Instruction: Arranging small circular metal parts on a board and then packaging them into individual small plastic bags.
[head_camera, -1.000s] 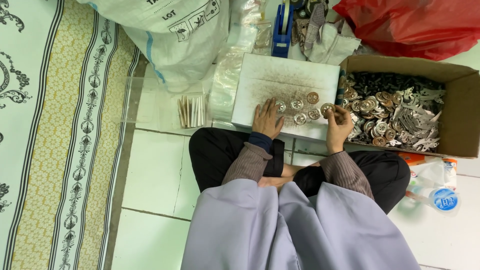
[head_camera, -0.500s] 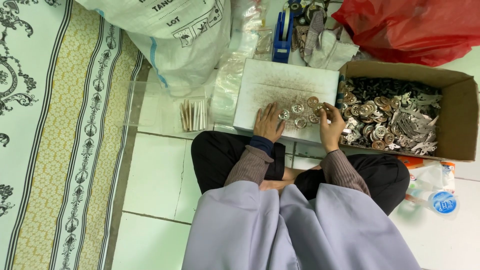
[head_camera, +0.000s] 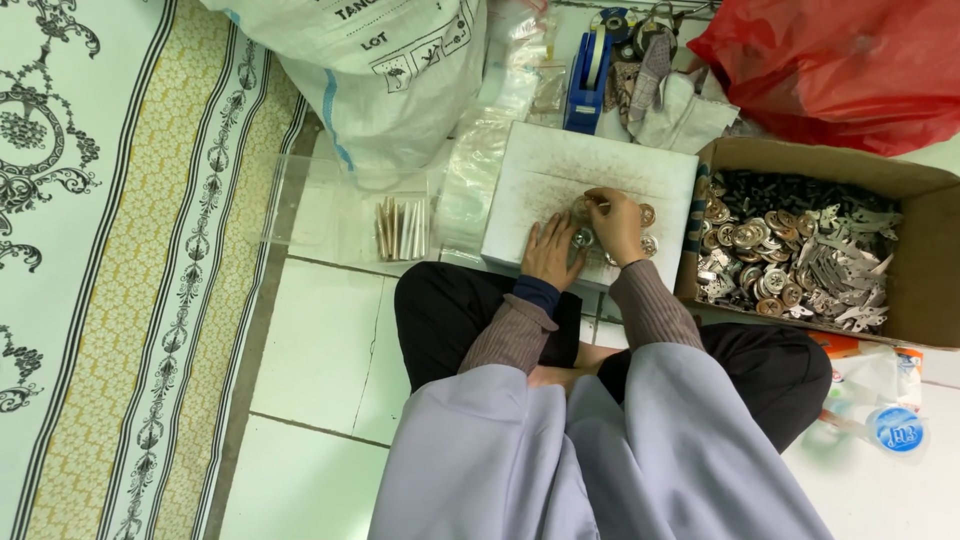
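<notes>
My view is evenly and softly lit, bright enough everywhere, with no single strong source I can place. Shadows are faint: a thin one sits under the white board (head_camera: 590, 190) along its near edge. The metal parts in the cardboard box (head_camera: 925, 250) right of the board catch small glints. The red plastic bag (head_camera: 850, 60) beyond that box shows mild sheen. Focus is fairly sharp throughout, with slight bending towards the frame edges.

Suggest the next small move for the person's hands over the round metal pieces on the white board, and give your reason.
Probably the right hand should set the small piece it pinches down among the round metal pieces on the white board, while the left hand steadies the cluster. Both hands are already over that group, and the cardboard box of more parts waits at the right.
</notes>
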